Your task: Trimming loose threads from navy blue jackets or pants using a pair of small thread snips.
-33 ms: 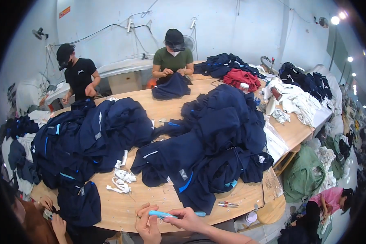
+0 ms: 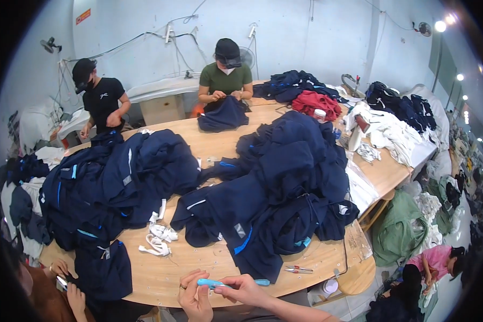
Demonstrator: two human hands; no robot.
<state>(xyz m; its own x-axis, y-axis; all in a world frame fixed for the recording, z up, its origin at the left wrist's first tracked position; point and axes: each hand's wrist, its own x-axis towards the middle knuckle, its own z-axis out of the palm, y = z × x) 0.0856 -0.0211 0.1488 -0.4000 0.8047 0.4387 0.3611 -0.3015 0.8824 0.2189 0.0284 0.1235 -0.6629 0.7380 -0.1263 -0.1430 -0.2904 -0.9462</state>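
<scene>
Wooden table [image 2: 198, 271] under navy garments [image 2: 284, 188]

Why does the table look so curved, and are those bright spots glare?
Head view: the fisheye lens bends the wooden table toward a dark round rim; ceiling lamps at upper right flare white; light is otherwise even, shadows soft; both hands holding the light-blue tool look slightly soft at the lower edge.

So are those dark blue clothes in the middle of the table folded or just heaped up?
Heaped. The dark blue clothes lie crumpled, sleeves trailing across the wooden table, with no neat stack.
</scene>
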